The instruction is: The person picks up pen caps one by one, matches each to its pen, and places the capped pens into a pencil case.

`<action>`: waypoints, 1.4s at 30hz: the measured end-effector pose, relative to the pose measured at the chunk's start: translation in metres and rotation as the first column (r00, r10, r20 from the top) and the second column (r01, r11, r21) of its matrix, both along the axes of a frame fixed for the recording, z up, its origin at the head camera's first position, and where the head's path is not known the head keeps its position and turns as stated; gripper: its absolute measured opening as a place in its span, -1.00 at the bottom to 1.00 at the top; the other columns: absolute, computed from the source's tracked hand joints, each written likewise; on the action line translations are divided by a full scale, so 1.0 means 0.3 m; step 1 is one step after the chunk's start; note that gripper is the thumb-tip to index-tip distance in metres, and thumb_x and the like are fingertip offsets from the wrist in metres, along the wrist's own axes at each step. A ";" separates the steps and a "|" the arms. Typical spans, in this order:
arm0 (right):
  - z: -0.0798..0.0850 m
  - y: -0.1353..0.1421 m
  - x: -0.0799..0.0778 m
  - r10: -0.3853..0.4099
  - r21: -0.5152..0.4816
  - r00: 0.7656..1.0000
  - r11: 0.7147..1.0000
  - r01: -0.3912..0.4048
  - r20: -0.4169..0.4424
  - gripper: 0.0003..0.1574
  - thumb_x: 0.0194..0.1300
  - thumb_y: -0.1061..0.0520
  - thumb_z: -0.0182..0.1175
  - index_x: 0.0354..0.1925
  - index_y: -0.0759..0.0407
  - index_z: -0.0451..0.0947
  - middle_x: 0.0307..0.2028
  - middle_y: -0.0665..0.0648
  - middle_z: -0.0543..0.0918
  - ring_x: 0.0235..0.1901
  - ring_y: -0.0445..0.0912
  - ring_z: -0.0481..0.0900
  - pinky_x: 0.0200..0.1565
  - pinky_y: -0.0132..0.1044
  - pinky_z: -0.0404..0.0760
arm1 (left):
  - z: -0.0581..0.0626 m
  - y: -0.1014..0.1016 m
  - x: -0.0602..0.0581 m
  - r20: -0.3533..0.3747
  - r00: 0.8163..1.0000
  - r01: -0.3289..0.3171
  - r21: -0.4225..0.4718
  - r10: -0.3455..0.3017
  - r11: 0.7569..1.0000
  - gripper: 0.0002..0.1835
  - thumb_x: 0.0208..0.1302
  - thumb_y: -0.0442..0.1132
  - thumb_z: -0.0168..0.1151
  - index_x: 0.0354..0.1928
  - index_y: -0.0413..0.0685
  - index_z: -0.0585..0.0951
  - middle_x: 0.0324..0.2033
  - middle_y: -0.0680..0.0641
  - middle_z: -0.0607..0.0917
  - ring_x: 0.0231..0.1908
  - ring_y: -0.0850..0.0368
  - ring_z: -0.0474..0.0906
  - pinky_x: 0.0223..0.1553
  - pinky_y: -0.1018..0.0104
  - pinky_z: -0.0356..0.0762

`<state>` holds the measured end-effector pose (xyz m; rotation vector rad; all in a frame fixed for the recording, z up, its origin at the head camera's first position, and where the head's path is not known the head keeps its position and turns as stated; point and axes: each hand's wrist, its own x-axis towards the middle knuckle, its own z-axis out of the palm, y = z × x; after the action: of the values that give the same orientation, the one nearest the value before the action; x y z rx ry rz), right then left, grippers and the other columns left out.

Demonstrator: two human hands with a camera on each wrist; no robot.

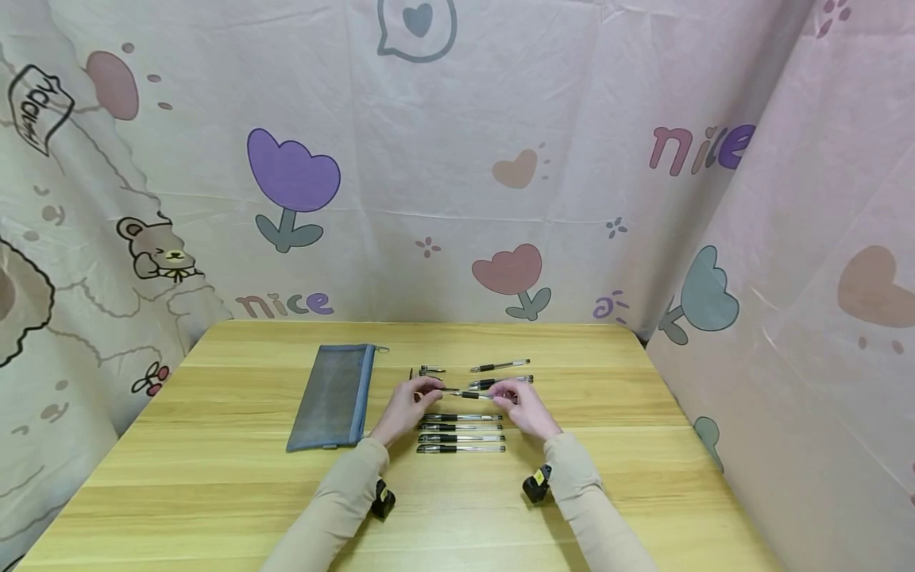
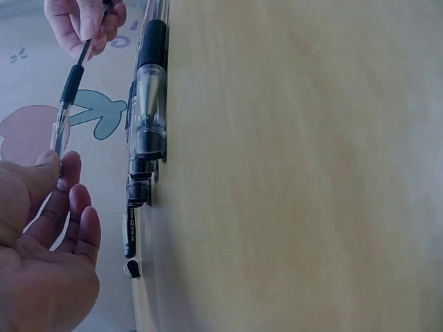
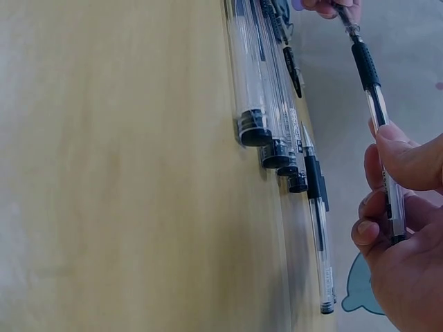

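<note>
Between the two hands a clear-barrelled gel pen (image 1: 472, 395) with a black rubber grip is held above the table. My left hand (image 1: 411, 403) pinches a clear pen cap (image 2: 59, 135) at the pen's tip end, between thumb and forefinger. The tip end sits inside that cap. My right hand (image 1: 522, 403) holds the rear of the barrel, thumb on one side and curled fingers on the other, as the right wrist view shows. Just below the hands, several capped pens (image 1: 461, 438) lie side by side in a row.
Left of the hands lies a grey mesh zip pouch (image 1: 329, 397) with blue edging. Beyond the hands are small loose caps (image 1: 432, 370) and an uncapped pen (image 1: 500, 365). Another pen (image 1: 482, 384) lies close by the right hand. A patterned curtain (image 1: 443, 262) stands behind the table.
</note>
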<state>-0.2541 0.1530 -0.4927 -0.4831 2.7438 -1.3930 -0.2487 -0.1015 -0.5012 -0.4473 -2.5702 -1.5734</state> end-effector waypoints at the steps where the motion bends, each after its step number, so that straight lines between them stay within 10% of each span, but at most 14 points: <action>1: 0.000 -0.001 0.000 0.002 0.000 1.000 1.000 -0.002 -0.001 -0.76 0.37 0.32 0.17 -0.07 0.13 0.67 -0.06 0.14 0.70 0.01 0.04 0.62 0.17 0.07 0.56 | 0.000 0.001 -0.001 -0.002 1.000 0.003 -0.001 -0.003 1.000 -0.82 0.39 -0.33 0.24 -0.04 -0.18 0.70 -0.20 -0.10 0.75 -0.25 0.20 0.57 -0.18 0.39 0.50; 15: 0.007 -0.015 0.001 0.047 0.011 0.999 0.999 -0.047 -0.010 -0.76 0.37 0.31 0.16 -0.04 0.16 0.66 -0.05 0.17 0.71 0.00 0.05 0.63 0.15 0.04 0.59 | -0.018 -0.001 0.000 -0.128 0.990 0.059 -0.007 -0.060 0.998 -0.83 0.37 -0.34 0.25 -0.08 -0.25 0.70 -0.27 -0.12 0.74 -0.32 0.31 0.54 -0.27 0.41 0.51; 32: 0.016 -0.049 0.030 0.037 0.020 0.999 0.999 -0.037 -0.019 -0.78 0.36 0.34 0.17 -0.06 0.22 0.65 -0.10 0.18 0.70 -0.09 0.01 0.64 0.07 -0.02 0.65 | -0.007 -0.012 0.018 0.024 1.000 0.012 0.088 -0.014 0.996 -0.78 0.30 -0.34 0.34 -0.07 -0.32 0.74 -0.16 -0.26 0.80 -0.23 0.02 0.74 -0.22 0.42 0.65; 42: 0.005 -0.060 0.029 0.013 0.007 0.998 1.000 -0.012 -0.066 -0.79 0.34 0.35 0.17 -0.09 0.26 0.66 -0.17 0.16 0.70 -0.18 -0.07 0.62 -0.05 -0.24 0.66 | 0.002 -0.003 0.026 0.051 0.998 -0.046 0.124 0.039 0.991 -0.85 0.24 -0.38 0.37 -0.16 -0.24 0.78 -0.26 -0.24 0.82 -0.37 0.20 0.72 -0.28 0.43 0.66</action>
<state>-0.2453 0.1350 -0.4912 -0.5549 2.7908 -1.3900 -0.2410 -0.1025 -0.5006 -0.3440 -2.4795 -1.7384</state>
